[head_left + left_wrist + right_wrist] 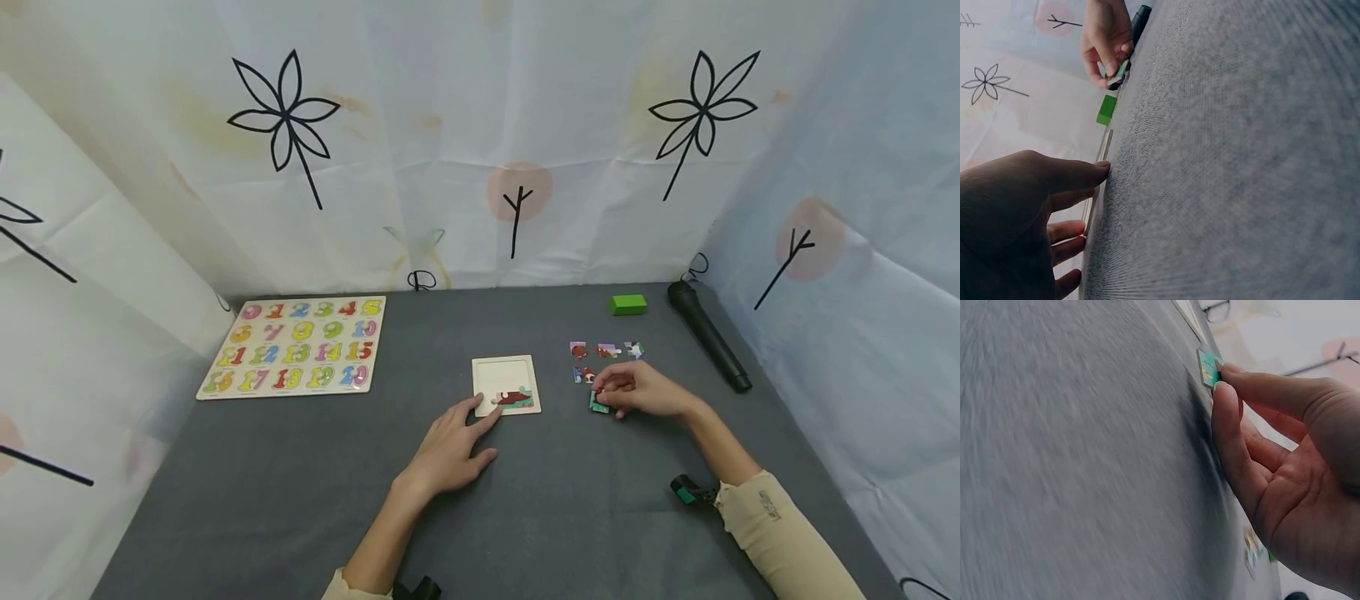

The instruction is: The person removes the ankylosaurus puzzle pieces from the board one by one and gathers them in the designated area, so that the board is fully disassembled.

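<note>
A small pale wooden puzzle tray (495, 377) lies at the middle of the table. Joined puzzle pieces (515, 398) with a brown figure on green fill its lower right part. My left hand (446, 450) rests at the tray's lower left with fingers extended, fingertips touching its edge; the left wrist view shows the thumb along that edge. To the right, my right hand (637, 389) pinches a green puzzle piece (1208, 369) between thumb and fingers, tilted off the cloth in the right wrist view. Several loose puzzle pieces (607, 350) lie just beyond this hand, some partly hidden by it.
A wooden number board (292, 346) lies at the back left. Toward the back right are a green block (627, 305) and a black microphone-like rod (708, 333). Grey cloth (555, 508) covers the table, with patterned white sheets (450, 125) hanging around it.
</note>
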### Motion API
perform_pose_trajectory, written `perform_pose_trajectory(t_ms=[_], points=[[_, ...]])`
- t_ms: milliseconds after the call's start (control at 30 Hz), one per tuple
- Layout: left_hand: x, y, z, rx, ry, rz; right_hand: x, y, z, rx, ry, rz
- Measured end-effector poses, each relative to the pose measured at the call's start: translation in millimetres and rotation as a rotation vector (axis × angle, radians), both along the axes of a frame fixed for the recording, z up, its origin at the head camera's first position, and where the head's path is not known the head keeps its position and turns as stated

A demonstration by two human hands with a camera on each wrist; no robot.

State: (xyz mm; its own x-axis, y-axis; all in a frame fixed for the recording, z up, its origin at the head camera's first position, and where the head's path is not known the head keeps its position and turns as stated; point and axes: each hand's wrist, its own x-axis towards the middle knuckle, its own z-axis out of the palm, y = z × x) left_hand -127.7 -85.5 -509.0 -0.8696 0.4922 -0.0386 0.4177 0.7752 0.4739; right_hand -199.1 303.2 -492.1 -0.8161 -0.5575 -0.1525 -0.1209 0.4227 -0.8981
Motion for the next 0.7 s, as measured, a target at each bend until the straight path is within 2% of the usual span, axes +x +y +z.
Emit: perform_pose_trajectory(t_ms=[167,300,567,700], points=[[0.6,0.5,0.8,0.002,-0.003,0.002,-0.8,-16.2,-3.5,0.001,0.026,0.019],[-0.2,-0.5,-1.5,0.002,-0.006,0.005,1.1,-25.0,-2.7,0.047,0.073,0.015],[-0.5,1.1,-0.8,-0.003,-0.010,0.011,6.2,-33.5,-0.5,0.157,0.209,-0.042],[0.6,3.3,0.1,-0.013,0.005,0.014,4.4,-41.5,-0.5,0.130,0.198,-0.078]])
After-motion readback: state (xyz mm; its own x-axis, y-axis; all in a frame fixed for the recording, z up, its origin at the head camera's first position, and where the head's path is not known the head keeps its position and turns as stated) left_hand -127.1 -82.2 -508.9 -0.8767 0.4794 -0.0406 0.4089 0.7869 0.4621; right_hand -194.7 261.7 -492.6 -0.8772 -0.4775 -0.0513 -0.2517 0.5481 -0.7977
